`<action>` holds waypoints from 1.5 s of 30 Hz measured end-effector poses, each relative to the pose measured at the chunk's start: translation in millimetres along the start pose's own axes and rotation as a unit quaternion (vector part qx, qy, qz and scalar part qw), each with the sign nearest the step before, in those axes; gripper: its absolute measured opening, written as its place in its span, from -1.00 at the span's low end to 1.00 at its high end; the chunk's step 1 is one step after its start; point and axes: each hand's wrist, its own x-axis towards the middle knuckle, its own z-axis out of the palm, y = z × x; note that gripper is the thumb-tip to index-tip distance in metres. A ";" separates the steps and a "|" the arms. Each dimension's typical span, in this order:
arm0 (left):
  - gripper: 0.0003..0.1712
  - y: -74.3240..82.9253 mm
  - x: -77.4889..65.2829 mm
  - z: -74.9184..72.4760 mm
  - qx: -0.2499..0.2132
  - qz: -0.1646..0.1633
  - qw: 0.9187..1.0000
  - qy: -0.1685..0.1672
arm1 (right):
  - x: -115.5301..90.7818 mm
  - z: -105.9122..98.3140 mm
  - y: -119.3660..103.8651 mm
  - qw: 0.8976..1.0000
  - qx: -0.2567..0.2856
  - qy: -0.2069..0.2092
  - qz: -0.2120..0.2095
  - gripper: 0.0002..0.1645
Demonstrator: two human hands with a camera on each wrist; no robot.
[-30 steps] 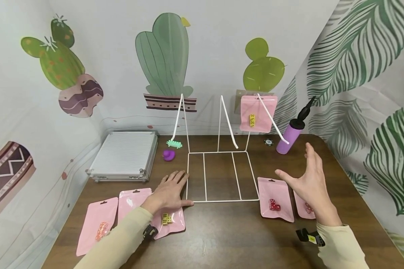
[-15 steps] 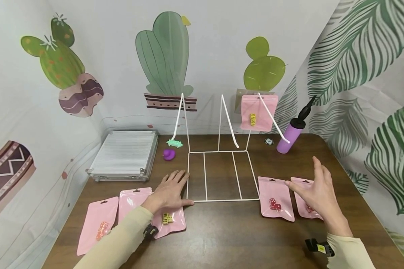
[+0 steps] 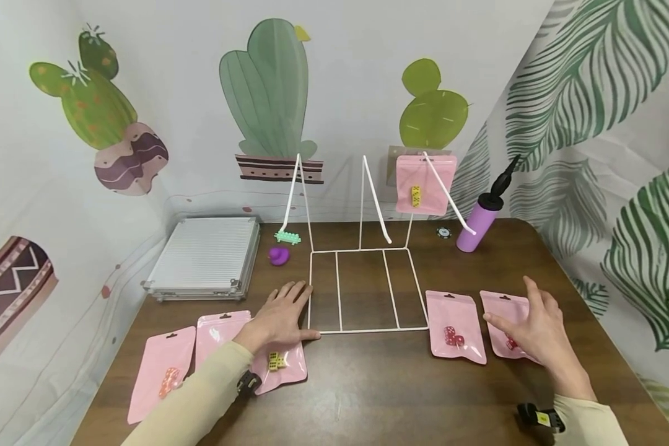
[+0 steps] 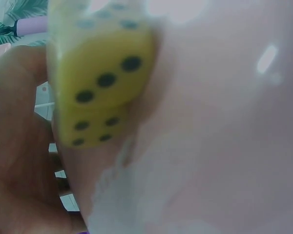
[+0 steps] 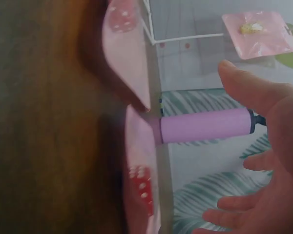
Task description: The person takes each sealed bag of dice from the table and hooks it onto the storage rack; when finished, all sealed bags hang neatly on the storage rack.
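Note:
In the head view, my left hand (image 3: 281,316) rests with spread fingers at the left edge of a white wire display rack (image 3: 368,331). Under that wrist lies a pink zip bag with yellow dice (image 3: 297,375), which fills much of the left wrist view. My right hand (image 3: 543,328), thumb and fingers apart, hovers over the outer right pink bag (image 3: 498,308) with red dice, partly covering it. It holds nothing; whether it touches the bag I cannot tell. Beside that lies another pink bag of red dice (image 3: 458,316). One pink bag (image 3: 435,176) with yellow dice hangs on the rack's right hook.
Two more pink bags lie at left, the outermost bag (image 3: 158,365) holding orange dice. Behind them sits a silver case (image 3: 206,251). A purple duck (image 3: 279,256) and a teal toy (image 3: 287,237) stand left of the rack. At back right are a poker chip (image 3: 443,232) and a purple pump (image 3: 476,228).
My right hand has moved to the right and nearer the front edge, lowering over the outer right bag. My left hand has stayed in place.

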 end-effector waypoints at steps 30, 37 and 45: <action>0.27 0.3 -3.1 0.0 -0.010 0.000 1.000 -0.001 | -5.7 5.2 34.5 0.988 -0.069 -0.107 0.092 0.53; 0.27 0.8 -1.9 -1.4 -0.009 0.001 1.000 0.001 | -2.5 7.2 37.0 0.987 -0.064 -0.112 0.095 0.51; 0.27 1.4 -1.5 -2.1 -0.009 0.000 1.000 -0.004 | 0.3 7.2 38.2 0.985 -0.060 -0.130 0.096 0.44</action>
